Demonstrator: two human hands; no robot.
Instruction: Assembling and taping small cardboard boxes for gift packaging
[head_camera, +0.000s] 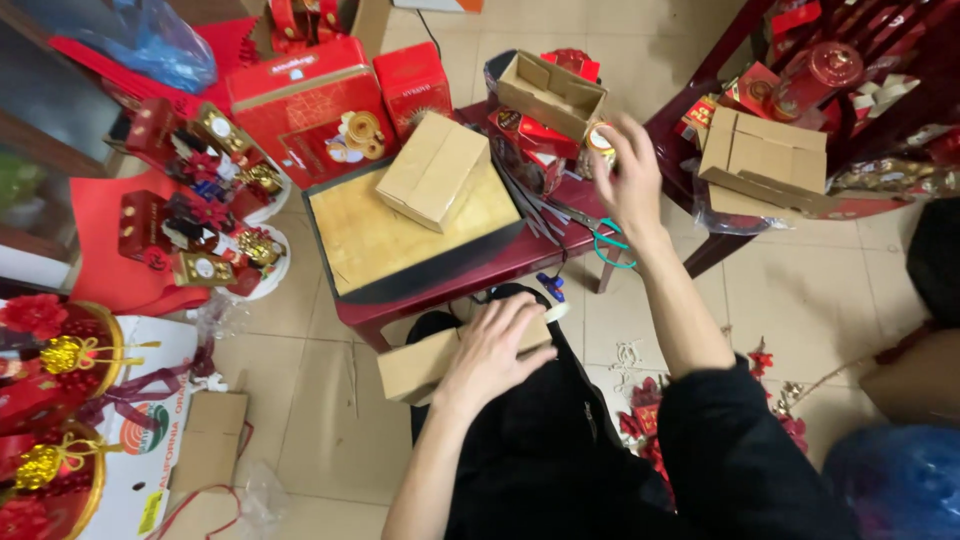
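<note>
1. The left hand (492, 345) is lying flat on a small brown cardboard box (425, 365) in the person's lap, fingers spread across its top, seemingly to be keeping it from sliding off the knees.
2. The right hand (628, 172) is reaching forward and curling around a small gold-and-red tin (599, 138); the fingers are partly wrapping it, though whether they are already gripping it firmly is hard to tell.
3. That tin is sitting just beside an open cardboard tray (548, 92) at the far edge of the red bench (520, 262), within easy reach of the right hand.
4. Below the right wrist, teal-handled scissors (606, 240) are lying on the bench, close at hand.
5. Between the two hands, another closed brown box (432, 170) is resting on a gold board (385, 240), which is serving as a flat working surface.
6. Beyond the left hand, red biscuit tins (310, 100) and decorated gift baskets (205, 200) are standing on the floor, well apart from both hands.
</note>
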